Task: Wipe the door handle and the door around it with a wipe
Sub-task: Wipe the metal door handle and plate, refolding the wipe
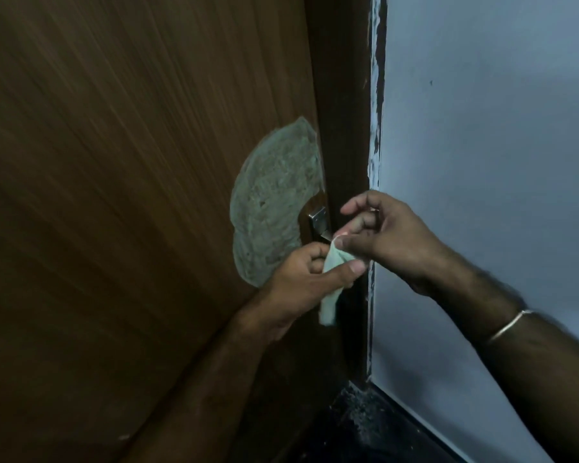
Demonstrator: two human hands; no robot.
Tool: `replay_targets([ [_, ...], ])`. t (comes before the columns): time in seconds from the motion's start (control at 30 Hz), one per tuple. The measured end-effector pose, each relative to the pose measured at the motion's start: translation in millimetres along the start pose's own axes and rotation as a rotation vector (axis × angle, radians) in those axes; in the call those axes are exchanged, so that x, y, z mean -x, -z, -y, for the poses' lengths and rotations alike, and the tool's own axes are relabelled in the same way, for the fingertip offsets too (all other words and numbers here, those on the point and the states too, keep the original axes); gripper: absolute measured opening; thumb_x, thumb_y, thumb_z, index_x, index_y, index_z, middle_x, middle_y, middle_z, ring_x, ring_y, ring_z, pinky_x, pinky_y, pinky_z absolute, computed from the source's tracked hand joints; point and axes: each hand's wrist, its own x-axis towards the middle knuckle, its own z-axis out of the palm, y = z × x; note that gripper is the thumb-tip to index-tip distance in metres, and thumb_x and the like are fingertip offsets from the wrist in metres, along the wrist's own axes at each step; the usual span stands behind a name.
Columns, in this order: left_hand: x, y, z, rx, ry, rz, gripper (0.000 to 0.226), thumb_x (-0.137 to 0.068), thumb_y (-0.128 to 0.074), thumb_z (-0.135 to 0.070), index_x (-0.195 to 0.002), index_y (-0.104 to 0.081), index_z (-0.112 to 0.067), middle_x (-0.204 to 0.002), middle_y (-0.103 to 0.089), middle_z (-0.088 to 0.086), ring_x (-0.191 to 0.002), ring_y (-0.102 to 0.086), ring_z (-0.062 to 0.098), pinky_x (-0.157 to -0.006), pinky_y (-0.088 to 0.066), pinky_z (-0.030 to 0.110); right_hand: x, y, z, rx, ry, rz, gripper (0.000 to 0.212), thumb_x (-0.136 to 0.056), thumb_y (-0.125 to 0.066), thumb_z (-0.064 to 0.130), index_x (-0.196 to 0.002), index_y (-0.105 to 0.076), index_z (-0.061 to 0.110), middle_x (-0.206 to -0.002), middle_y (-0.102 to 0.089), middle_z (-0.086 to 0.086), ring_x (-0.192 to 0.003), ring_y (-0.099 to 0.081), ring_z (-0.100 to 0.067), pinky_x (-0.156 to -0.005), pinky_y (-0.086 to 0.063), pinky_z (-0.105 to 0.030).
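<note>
Both hands are up at the door's latch edge. The left hand grips the wipe, thumb laid across its bunched middle, the tail dangling below the fist. The right hand pinches the wipe's top corner between thumb and forefinger, its other fingers curled loosely above. So both grips are narrow and both are on the wipe, which hangs just in front of the handle, apparently not on it yet.

The handle's metal end peeks out above the left knuckles, close to the door edge and beside the dark frame. A rough grey patch spreads across the wood just left of it (whether residue or stripped veneer, I cannot tell).

This reads as spreading the wipe before contact. Done well, the right hand draws that corner out until a flat face shows, not a wad. Then one hand takes it whole, wraps it round the lever and runs end to end, underside included. After that, broad overlapping strokes on the wood around the plate, refolding to a clean face. The patch looks coarse, so it may snag or shred the wipe: light pressure there.
</note>
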Motion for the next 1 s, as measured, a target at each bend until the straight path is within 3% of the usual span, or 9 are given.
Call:
replay_targets([
  [0.13,-2.0,1.9,8.7,-0.145,-0.025,-0.059,0.012,-0.089,-0.073,-0.026,-0.096,-0.076,-0.017,-0.082,-0.07,0.002,-0.076,-0.062,0.013,-0.07,-0.049,0.033,-5.6,3.5,11.8,0.169,0.057,0.034,0.043,-0.073,-0.084,0.008,-0.106,-0.059,0.022,-0.08,-0.074,0.003,-0.065,-0.071,-0.009,-0.057,-0.053,-0.016],
  [0.27,1.8,3.4,10.9,-0.015,-0.075,-0.024,0.025,-0.095,-0.062,-0.028,-0.078,-0.075,-0.015,-0.071,-0.064,0.001,-0.063,-0.056,0.007,-0.057,-0.044,0.021,-13.4,14.5,11.5,-0.018,-0.05,0.044,0.04,-0.073,-0.081,0.002,-0.106,-0.062,0.012,-0.078,-0.074,-0.004,-0.071,-0.072,-0.016,-0.062,-0.055,-0.022],
  [0.37,2.6,1.6,10.4,0.07,-0.077,-0.03,0.022,-0.099,-0.059,-0.019,-0.087,-0.077,-0.016,-0.078,-0.074,-0.004,-0.07,-0.067,0.004,-0.061,-0.051,0.018,-16.6,12.4,1.2,-0.38,-0.128,-0.1,0.02,-0.086,-0.071,0.008,-0.103,-0.061,0.008,-0.086,-0.07,-0.006,-0.081,-0.07,-0.02,-0.064,-0.057,-0.024],
  [0.47,1.2,-1.3,12.2,0.148,-0.044,-0.221,0.017,-0.096,-0.064,-0.012,-0.11,-0.074,-0.01,-0.093,-0.079,0.003,-0.081,-0.073,0.011,-0.067,-0.055,0.022,3.3,0.2,-24.6,-0.507,-0.265,-0.18,0.021,-0.096,-0.06,0.032,-0.116,-0.058,0.026,-0.116,-0.061,-0.003,-0.106,-0.066,-0.03,-0.076,-0.061,-0.037],
  [0.57,-0.3,-1.0,15.2,0.19,-0.047,-0.349,0.021,-0.091,-0.07,-0.008,-0.111,-0.07,-0.015,-0.101,-0.079,0.006,-0.088,-0.076,0.015,-0.069,-0.058,0.025,36.2,-17.1,-43.5,-0.434,-0.209,0.001,0.036,-0.098,-0.056,0.03,-0.126,-0.053,0.053,-0.12,-0.065,-0.002,-0.105,-0.07,-0.028,-0.082,-0.06,-0.043],
  [0.63,0.0,0.6,17.7,0.172,-0.069,-0.39,0.029,-0.086,-0.075,-0.007,-0.111,-0.064,-0.018,-0.102,-0.079,0.007,-0.09,-0.077,0.017,-0.069,-0.059,0.025,46.2,-26.2,-49.7,-0.395,-0.141,0.097,0.041,-0.096,-0.059,0.018,-0.129,-0.057,0.044,-0.111,-0.071,-0.004,-0.102,-0.072,-0.023,-0.082,-0.06,-0.038],
  [0.83,2.1,8.3,20.4,0.028,-0.176,-0.295,0.077,-0.08,-0.079,0.002,-0.134,-0.042,-0.039,-0.098,-0.077,0.007,-0.088,-0.076,0.016,-0.072,-0.061,0.026,39.8,-25.8,-41.8,-0.158,-0.056,-0.078,0.038,-0.08,-0.074,-0.004,-0.112,-0.07,0.016,-0.093,-0.075,-0.008,-0.086,-0.072,-0.019,-0.077,-0.06,-0.025],
  [0.9,2.1,10.4,15.3,-0.115,-0.204,-0.237,0.07,-0.08,-0.079,0.001,-0.124,-0.052,-0.047,-0.101,-0.075,0.002,-0.093,-0.074,0.014,-0.077,-0.061,0.026,38.5,-24.8,-40.2,-0.08,-0.041,-0.104,0.039,-0.076,-0.077,-0.004,-0.107,-0.071,0.018,-0.089,-0.074,-0.005,-0.078,-0.07,-0.01,-0.073,-0.059,-0.019],
  [1.0,0.9,9.9,12.4,-0.429,-0.166,-0.238,0.038,-0.083,-0.078,-0.014,-0.096,-0.064,-0.047,-0.096,-0.072,-0.011,-0.087,-0.071,0.003,-0.074,-0.058,0.021,32.6,-25.3,-42.7,0.088,-0.021,-0.148,0.032,-0.081,-0.074,0.0,-0.102,-0.071,0.024,-0.089,-0.07,0.002,-0.075,-0.064,-0.008,-0.068,-0.056,-0.014],
])
